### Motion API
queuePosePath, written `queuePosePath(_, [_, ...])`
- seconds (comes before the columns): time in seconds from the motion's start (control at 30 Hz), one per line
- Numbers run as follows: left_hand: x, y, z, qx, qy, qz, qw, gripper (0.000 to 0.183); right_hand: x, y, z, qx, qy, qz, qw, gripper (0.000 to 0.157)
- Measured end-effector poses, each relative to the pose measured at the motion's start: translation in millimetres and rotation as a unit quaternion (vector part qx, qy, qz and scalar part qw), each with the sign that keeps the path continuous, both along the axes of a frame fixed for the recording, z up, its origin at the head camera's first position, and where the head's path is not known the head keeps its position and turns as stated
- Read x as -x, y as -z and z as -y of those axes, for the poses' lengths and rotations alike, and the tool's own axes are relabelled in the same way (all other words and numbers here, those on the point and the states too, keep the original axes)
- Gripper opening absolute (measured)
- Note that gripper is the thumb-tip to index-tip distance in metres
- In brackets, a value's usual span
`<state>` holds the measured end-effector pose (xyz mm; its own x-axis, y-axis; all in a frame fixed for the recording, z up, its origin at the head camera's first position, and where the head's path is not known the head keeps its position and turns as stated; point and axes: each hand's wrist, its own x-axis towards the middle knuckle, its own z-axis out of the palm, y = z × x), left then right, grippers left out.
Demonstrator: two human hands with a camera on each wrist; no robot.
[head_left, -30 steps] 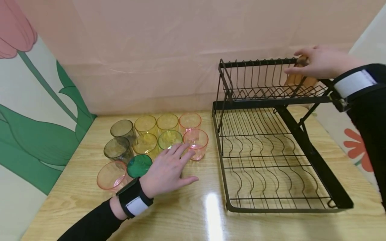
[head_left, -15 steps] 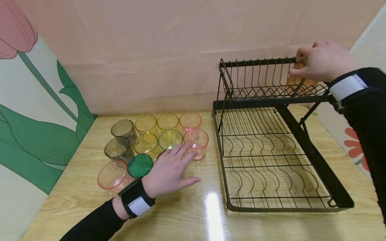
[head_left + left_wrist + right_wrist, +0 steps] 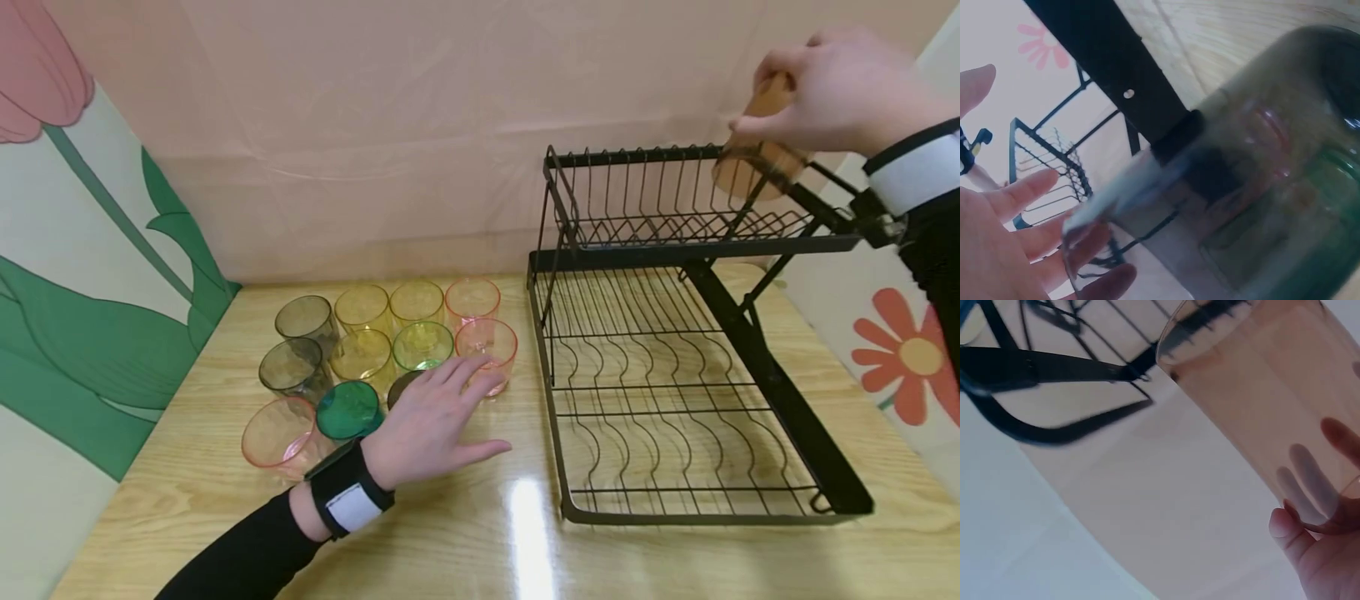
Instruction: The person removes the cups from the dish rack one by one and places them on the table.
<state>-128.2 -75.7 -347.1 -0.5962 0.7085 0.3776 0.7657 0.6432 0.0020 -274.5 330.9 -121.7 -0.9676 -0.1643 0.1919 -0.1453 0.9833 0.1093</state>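
My right hand (image 3: 847,92) grips an amber glass (image 3: 757,171) at its upper end, tilted above the right end of the black dish rack's (image 3: 712,523) upper tier. In the right wrist view the glass (image 3: 1266,381) slants away from the thumb and fingers, with the wire tier behind it. My left hand (image 3: 427,425) has its fingers extended beside a dark glass (image 3: 405,387), mostly covered by the hand. In the left wrist view the fingers lie near the rim of this smoky glass (image 3: 1260,187); whether they touch it I cannot tell.
Several coloured glasses stand grouped left of the rack, including a green glass (image 3: 348,410), a pink glass (image 3: 279,433), a smoky grey glass (image 3: 292,367) and a yellow glass (image 3: 362,354). A pink backdrop (image 3: 390,125) closes off the back of the wooden table (image 3: 480,550).
My right hand has lifted the amber glass upward from low in the rack's upper tier and shifted slightly right. The left hand has drifted a little right, fingers still extended.
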Motion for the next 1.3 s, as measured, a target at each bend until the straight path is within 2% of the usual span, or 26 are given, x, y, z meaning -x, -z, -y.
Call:
queuePosePath(0.17, [6.1,-8.2,-11.2,-0.035,0.014,0.000,0.9993,0.078,-9.3,-13.4,9.3,0.009,-0.028,-0.040,0.999,0.052])
queuePosePath(0.37, [13.6,-22.7,-26.2,-0.078,0.028,-0.002,0.9966,0.081,-24.8,-26.9,28.2,0.049,-0.115,-0.096,0.987,0.033])
queuePosePath(0.5, [13.1,-29.5,-32.3,-0.087,0.026,0.012,0.9958,0.082,-31.7,-32.7,39.9,0.063,-0.142,-0.096,0.983,0.031])
queuePosePath(0.63, [12.1,-32.0,-35.5,-0.099,0.022,0.045,0.9939,0.081,-37.0,-32.6,48.6,0.045,-0.127,-0.062,0.989,0.039])
queuePosePath(0.77, [9.2,-33.9,-38.1,-0.143,0.031,0.116,0.9824,0.079,-45.9,-28.7,59.2,0.002,-0.105,-0.028,0.994,0.052])
queuePosePath(0.87, [6.4,-35.9,-40.3,-0.203,0.043,0.188,0.9601,0.076,-55.8,-23.8,72.1,-0.018,-0.135,-0.024,0.990,0.052])
queuePosePath(0.93, [5.4,-37.1,-42.0,-0.249,0.058,0.234,0.9378,0.073,-64.3,-19.2,83.3,-0.019,-0.171,-0.026,0.985,0.048])
queuePosePath(1.0, [5.4,-38.0,-44.4,-0.300,0.074,0.282,0.9084,0.069,-74.5,-15.0,96.7,-0.017,-0.202,-0.031,0.979,0.045])
queuePosePath(1.1, [6.6,-39.0,-48.5,-0.374,0.104,0.353,0.8510,0.066,-90.2,-9.1,116.8,-0.014,-0.237,-0.039,0.971,0.045])
queuePosePath(1.13, [7.1,-39.4,-50.1,-0.399,0.113,0.379,0.8271,0.065,-94.8,-7.2,122.7,-0.013,-0.250,-0.044,0.967,0.044])
queuePosePath(1.17, [7.5,-40.0,-51.6,-0.425,0.123,0.410,0.7980,0.065,-99.1,-5.6,128.5,-0.008,-0.262,-0.047,0.964,0.043])
queuePosePath(1.2, [7.9,-40.7,-53.0,-0.452,0.138,0.443,0.7619,0.065,-102.9,-3.7,133.7,-0.005,-0.274,-0.051,0.960,0.042])
queuePosePath(1.23, [8.2,-41.2,-54.2,-0.479,0.154,0.479,0.7197,0.064,-106.5,-1.8,138.3,-0.002,-0.286,-0.051,0.957,0.041])
queuePosePath(1.27, [8.6,-41.9,-55.3,-0.503,0.167,0.515,0.6739,0.064,-109.0,0.3,142.4,0.002,-0.301,-0.055,0.952,0.040])
queuePosePath(1.3, [9.0,-42.6,-56.3,-0.529,0.179,0.551,0.6199,0.064,-111.4,2.5,146.1,0.007,-0.315,-0.058,0.947,0.038])
